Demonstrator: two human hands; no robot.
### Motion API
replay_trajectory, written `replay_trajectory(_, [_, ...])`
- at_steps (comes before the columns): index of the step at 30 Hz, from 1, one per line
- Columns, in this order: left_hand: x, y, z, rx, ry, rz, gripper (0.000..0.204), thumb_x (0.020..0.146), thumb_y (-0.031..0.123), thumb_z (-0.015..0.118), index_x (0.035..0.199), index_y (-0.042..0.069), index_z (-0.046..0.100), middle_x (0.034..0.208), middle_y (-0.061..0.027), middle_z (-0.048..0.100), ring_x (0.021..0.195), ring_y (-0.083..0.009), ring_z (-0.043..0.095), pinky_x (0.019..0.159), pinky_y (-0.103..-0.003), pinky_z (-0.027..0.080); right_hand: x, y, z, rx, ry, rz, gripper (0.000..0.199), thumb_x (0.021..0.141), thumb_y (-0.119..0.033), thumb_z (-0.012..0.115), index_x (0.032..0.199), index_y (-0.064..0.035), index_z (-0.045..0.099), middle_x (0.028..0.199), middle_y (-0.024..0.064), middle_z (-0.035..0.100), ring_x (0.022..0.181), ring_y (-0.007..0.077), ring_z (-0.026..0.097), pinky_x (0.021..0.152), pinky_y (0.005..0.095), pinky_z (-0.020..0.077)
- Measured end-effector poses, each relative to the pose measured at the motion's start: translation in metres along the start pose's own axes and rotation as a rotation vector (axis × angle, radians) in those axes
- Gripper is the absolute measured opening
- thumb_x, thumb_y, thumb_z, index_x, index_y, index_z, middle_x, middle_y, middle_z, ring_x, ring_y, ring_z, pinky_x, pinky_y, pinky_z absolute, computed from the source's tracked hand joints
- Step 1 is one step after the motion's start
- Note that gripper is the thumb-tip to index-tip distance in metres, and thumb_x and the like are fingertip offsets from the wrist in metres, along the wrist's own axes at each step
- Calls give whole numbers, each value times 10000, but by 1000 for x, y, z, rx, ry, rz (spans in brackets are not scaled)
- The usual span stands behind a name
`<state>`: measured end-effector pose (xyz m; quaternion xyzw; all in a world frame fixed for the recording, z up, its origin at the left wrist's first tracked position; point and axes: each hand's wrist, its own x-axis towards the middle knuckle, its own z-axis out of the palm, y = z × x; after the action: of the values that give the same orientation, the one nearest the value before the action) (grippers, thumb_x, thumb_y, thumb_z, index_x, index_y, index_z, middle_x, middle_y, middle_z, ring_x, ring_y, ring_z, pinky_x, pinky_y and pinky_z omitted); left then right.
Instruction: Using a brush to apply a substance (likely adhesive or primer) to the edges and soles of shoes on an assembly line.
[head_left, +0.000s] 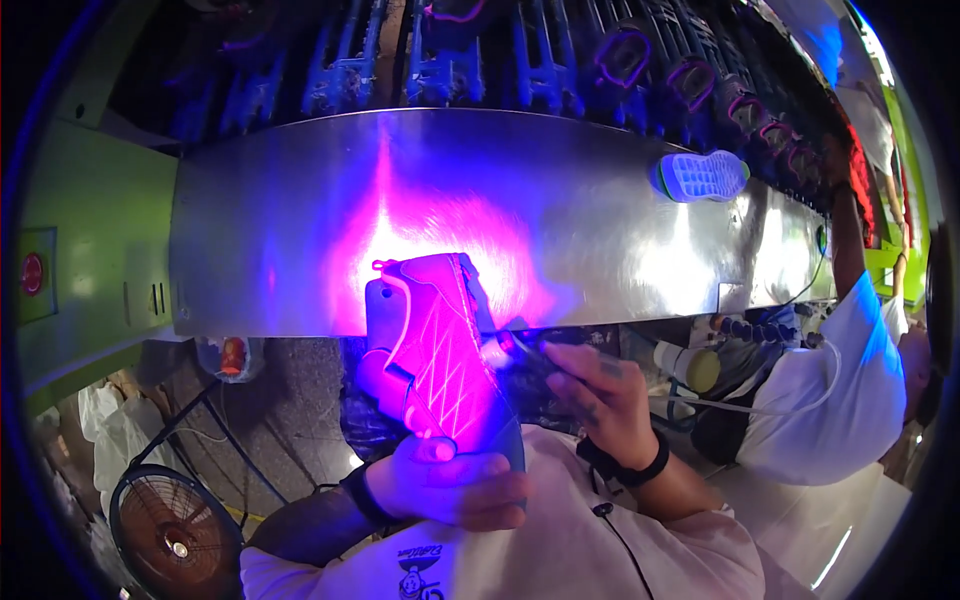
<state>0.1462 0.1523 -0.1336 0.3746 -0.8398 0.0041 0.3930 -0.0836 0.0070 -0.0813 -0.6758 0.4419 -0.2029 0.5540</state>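
A shoe upper (445, 350) on a dark last is held before my chest, tilted, lit bright pink and violet by a strong light. Fine crossing lines run over its side. My left hand (450, 485) grips it from below, with the thumb on its near part. Just to the right, my right hand (610, 400) pinches a slim dark tool (530, 358). The tool's tip points toward the side of the shoe; whether it touches, I cannot tell. Glare and shadow hide the tool's exact kind.
A metal worktop (580, 230) spans the front, with a pale shoe sole (703, 177) on its right part. Behind run blue racks (545, 60) with shoes. A green machine panel (95, 230) and a fan (178, 535) are left; a co-worker's white sleeve (830, 390) is right.
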Motion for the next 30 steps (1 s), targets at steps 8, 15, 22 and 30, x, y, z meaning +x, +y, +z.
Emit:
replay_trajectory(8, [-6, 4, 5, 39, 6, -17, 455, 1030, 382, 488, 1485, 389, 486, 1610, 75, 496, 1483, -187, 450, 1227, -489, 236, 36, 8, 13, -132, 70, 24, 364, 996, -154, 691, 1360, -140, 697, 1237, 204, 730, 995, 366, 731, 872, 395, 560])
replay_trajectory(15, [4, 1, 3, -33, -7, 3, 461, 1018, 372, 546, 1476, 376, 493, 1580, 89, 525, 1476, -184, 461, 1231, -491, 235, 46, 10, 14, -78, 116, 118, 355, 990, -132, 688, 1345, -124, 707, 1239, 202, 731, 1029, 347, 733, 906, 384, 560])
replay_trajectory(22, [2, -4, -10, 18, -91, 29, 455, 1007, 371, 552, 1457, 395, 493, 1576, 91, 525, 1482, -180, 449, 1232, -505, 222, 21, -2, 2, 145, 2, 87, 354, 968, -60, 724, 1321, -38, 709, 1116, 133, 770, 960, 184, 703, 873, 307, 540])
replay_trajectory(30, [8, 4, 4, 131, 58, -86, 450, 1004, 348, 486, 1454, 344, 505, 1536, 62, 535, 1468, -185, 445, 1235, -512, 228, -7, -11, -5, 114, -42, 87, 379, 970, -93, 739, 1344, -47, 699, 1045, 125, 754, 904, 185, 671, 867, 323, 529])
